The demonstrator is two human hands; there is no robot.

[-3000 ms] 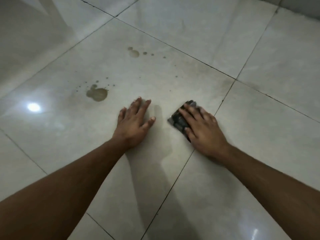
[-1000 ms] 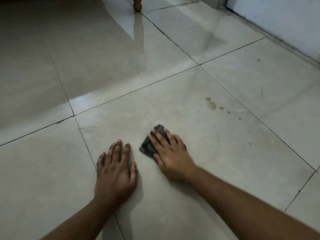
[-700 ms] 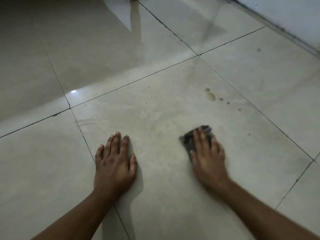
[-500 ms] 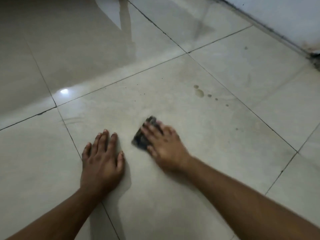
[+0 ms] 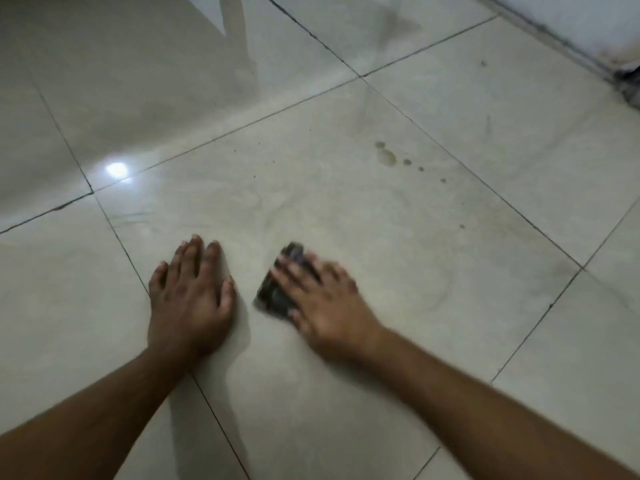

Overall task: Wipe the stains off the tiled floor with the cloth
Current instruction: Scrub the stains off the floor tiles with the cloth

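My right hand (image 5: 325, 303) presses a small dark cloth (image 5: 275, 294) flat on the pale tiled floor (image 5: 381, 244); the hand is motion-blurred and covers most of the cloth. My left hand (image 5: 190, 296) lies flat on the tile just left of it, fingers together, holding nothing. A brownish stain (image 5: 387, 156) sits farther ahead to the right, with a trail of small spots (image 5: 414, 165) running right from it. Faint smear marks show on the tile around the cloth.
A white wall base with a dirty skirting line (image 5: 568, 39) runs along the upper right, with a dark object (image 5: 628, 79) at its foot. A bright light reflection (image 5: 116, 169) shines on the floor at left. Dark grout lines cross the floor.
My right hand has swept the cloth left, right and back left across the tile. The large stain seen three seconds ago no longer shows. My left hand has stayed planted.
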